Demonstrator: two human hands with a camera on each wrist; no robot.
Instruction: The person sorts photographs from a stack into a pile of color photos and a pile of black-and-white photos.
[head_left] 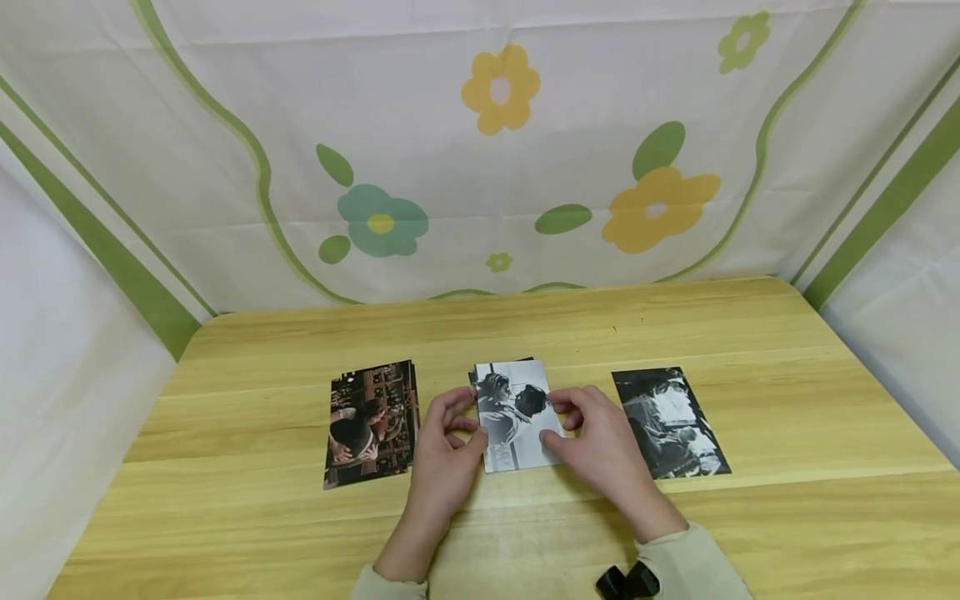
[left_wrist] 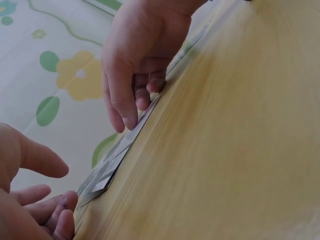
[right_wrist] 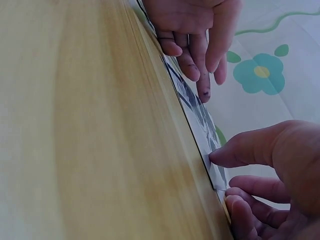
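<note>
Black-and-white photo between both hands, mid-table, short of far edge, atop other cards whose dark borders peek out. Right hand: thumb on photo's face, curled fingers at its right side, pinching. Left hand: fingers loosely bent along photo's left side, thumb spread from them. On wooden table, colour photo toward left edge, darker photo toward right edge. Floral cloth behind far edge.

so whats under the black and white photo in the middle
Dark edges of at least one more card peek past the top and left of the middle photo; the lower card's picture is covered.
</note>
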